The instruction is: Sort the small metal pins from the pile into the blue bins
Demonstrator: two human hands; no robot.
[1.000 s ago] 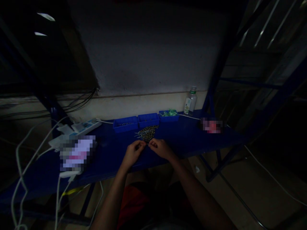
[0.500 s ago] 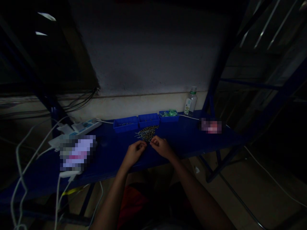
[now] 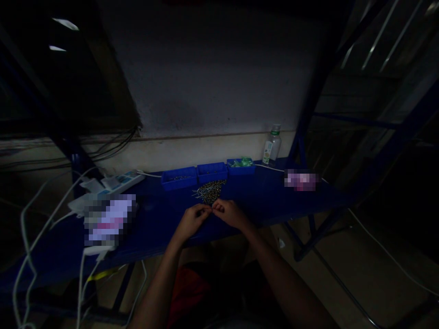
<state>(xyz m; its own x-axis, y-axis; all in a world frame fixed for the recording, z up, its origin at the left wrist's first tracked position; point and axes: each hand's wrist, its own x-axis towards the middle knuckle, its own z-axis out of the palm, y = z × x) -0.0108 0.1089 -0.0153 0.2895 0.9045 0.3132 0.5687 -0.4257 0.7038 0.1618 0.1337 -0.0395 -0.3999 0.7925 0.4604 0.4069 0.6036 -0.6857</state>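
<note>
In the head view, my left hand (image 3: 194, 220) and my right hand (image 3: 229, 212) meet fingertip to fingertip just above the near part of the blue table (image 3: 260, 201). Both are closed in a pinch. What sits between the fingertips, if anything, is too small and dark to make out. Right beyond my fingers lies a pile of thin metal pieces (image 3: 210, 191) with shiny shanks and brownish ends, looking like screws or rivets. Behind the pile stand a blue bin (image 3: 179, 183) with a few thin pieces in it and a second blue bin (image 3: 211, 177).
A third blue bin (image 3: 240, 171) holds green plastic. A clear bottle (image 3: 272, 148) stands by the wall. On the left are a white power strip (image 3: 118, 183), a blurred-out item (image 3: 111, 221) and loose white cables (image 3: 29, 256). Another blurred item (image 3: 302, 180) lies at right.
My right hand has moved slightly left and towards me, away from the pile. Its fingertips now meet those of my left hand, where a gap was before.
</note>
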